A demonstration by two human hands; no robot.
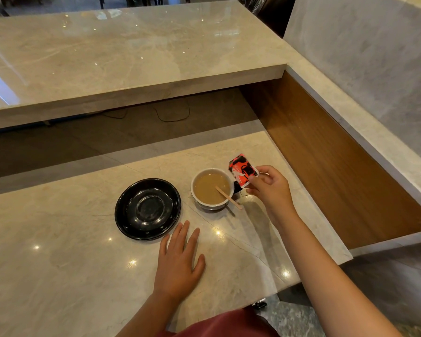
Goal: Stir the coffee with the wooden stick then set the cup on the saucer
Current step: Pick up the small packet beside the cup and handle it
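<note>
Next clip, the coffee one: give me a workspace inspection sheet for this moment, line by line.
Surface: glossy marble counter, dry, no spills seen.
Job's things: cup of milky coffee stands on the counter right of the empty black saucer; wooden stick leans in the cup.
Clutter: red-and-black sachet.
Grippers: left hand flat on the counter; right hand pinches the sachet beside the cup.
Cables: black cable under the raised shelf.
Surroundings: raised marble shelf, wood side panel.

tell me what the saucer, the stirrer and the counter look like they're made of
Saucer: glossy black, probably glazed ceramic or plastic; it mirrors the lights. Stirrer: pale, flat, matte, apparently bare wood. Counter: polished beige stone, marble-like, with veins and bright reflections.
</note>
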